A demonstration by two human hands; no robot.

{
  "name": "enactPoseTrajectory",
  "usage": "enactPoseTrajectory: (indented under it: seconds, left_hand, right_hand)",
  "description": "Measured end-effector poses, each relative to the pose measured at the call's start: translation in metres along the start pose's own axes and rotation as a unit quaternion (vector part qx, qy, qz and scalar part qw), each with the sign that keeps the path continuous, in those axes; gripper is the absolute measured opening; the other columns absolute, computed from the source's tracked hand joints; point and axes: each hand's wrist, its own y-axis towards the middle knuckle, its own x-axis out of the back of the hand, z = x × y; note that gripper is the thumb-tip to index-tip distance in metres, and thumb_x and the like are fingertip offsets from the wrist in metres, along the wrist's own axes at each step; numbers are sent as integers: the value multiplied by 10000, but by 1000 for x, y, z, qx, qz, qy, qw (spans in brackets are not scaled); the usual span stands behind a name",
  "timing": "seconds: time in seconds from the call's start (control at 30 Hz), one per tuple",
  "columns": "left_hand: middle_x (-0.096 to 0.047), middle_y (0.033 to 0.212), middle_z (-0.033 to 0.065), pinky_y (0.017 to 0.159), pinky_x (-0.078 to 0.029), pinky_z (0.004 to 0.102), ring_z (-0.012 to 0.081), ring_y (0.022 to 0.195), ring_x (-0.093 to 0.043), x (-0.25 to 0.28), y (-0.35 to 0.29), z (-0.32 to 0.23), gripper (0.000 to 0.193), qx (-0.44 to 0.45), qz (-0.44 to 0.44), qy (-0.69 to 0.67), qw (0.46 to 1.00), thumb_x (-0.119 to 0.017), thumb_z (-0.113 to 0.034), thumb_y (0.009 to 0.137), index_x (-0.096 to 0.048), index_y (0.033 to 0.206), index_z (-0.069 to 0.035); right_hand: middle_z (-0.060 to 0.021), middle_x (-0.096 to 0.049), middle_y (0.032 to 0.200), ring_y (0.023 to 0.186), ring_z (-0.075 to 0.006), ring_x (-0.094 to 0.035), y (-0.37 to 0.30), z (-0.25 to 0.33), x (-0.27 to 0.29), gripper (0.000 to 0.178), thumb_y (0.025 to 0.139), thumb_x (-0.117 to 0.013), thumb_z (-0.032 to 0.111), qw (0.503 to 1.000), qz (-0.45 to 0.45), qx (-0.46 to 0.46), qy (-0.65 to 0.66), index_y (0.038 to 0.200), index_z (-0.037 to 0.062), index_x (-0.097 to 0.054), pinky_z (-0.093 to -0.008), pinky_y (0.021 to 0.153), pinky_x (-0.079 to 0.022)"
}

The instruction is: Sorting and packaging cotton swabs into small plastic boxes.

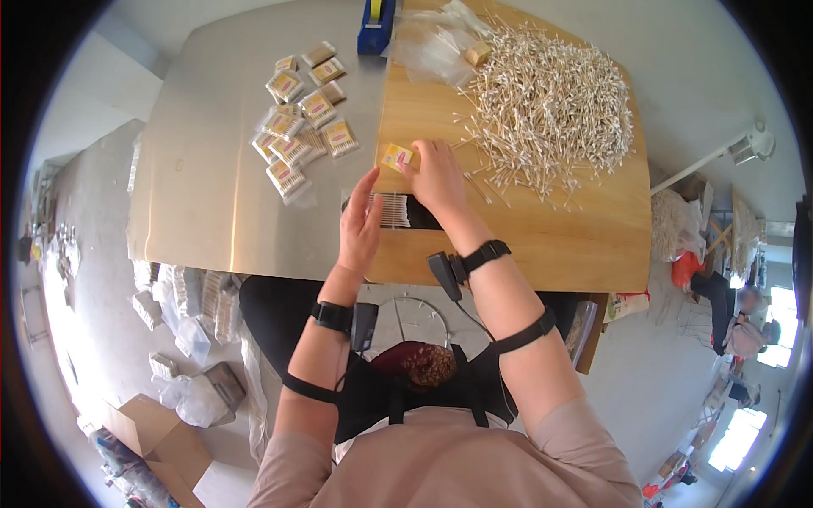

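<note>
Between the thumb and fingers of my right hand [436,176] is a small yellow printed card [396,157], held by its right edge just over the wooden board. Just below it, a row of cotton swabs [394,209] lies side by side on a black strip [422,215]. My left hand [361,227] is at the left end of that row, its fingers stretched out and nothing seen in them. Whether it touches the swabs I cannot tell. A big heap of loose cotton swabs [555,110] spreads over the board to the right.
Several clear packets of swabs with yellow cards [286,125] are scattered on the metal tabletop [199,161] at left. At the far edge stand a blue tape dispenser [375,30] and clear plastic bags [432,51]. An open cardboard box [161,432] sits on the floor at lower left.
</note>
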Motion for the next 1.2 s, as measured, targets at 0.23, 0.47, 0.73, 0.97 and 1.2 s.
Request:
enactPoseTrajectory:
  seconds: [0.23, 0.47, 0.73, 0.97, 1.2]
  left_hand:
    - [-444, 1474, 141, 1174, -259, 337, 214, 1401, -372, -13, -2, 2, 434, 86, -53, -226, 969, -380, -213, 1076, -374, 1446, 14]
    - [-424, 1479, 170, 1187, -242, 345, 235, 1409, -357, -14, -3, 1, 472, 93, -42, -224, 969, -335, -262, 1086, -330, 1458, 28]
    - [-416, 1478, 182, 1194, -230, 348, 244, 1412, -351, -15, -4, 1, 495, 111, -54, -234, 964, -314, -293, 1087, -326, 1448, 45]
    - [-404, 1485, 180, 1197, -222, 355, 244, 1417, -343, -14, -1, 2, 520, 117, -69, -261, 956, -271, -318, 1088, -314, 1444, 59]
    - [-423, 1461, 187, 1192, -243, 350, 235, 1407, -356, -15, 1, 2, 510, 130, -78, -267, 952, -272, -312, 1088, -330, 1431, 60]
  right_hand:
    - [-121, -641, 921, 912, -327, -619, 27, -2, -6, 300, 765, -789, 265, 991, 102, -79, -22, 862, 59, -594, -435, 773, -496]
    - [-129, -701, 871, 822, -332, -663, 33, -18, -11, 215, 817, -738, 223, 979, 119, -154, 52, 934, 62, -656, -447, 728, -511]
    - [-57, -666, 707, 615, -125, -604, 28, -28, 4, 216, 852, -724, 207, 961, 126, -201, 143, 971, 29, -706, -279, 588, -478]
    - [-65, -659, 680, 630, -155, -660, -35, 4, 24, 240, 822, -747, 132, 917, 147, -269, 254, 929, 8, -571, -305, 557, -485]
    - [-141, -676, 746, 684, -309, -669, -61, 7, 13, 204, 805, -727, 122, 965, 76, -206, 146, 929, 20, -601, -396, 612, -509]
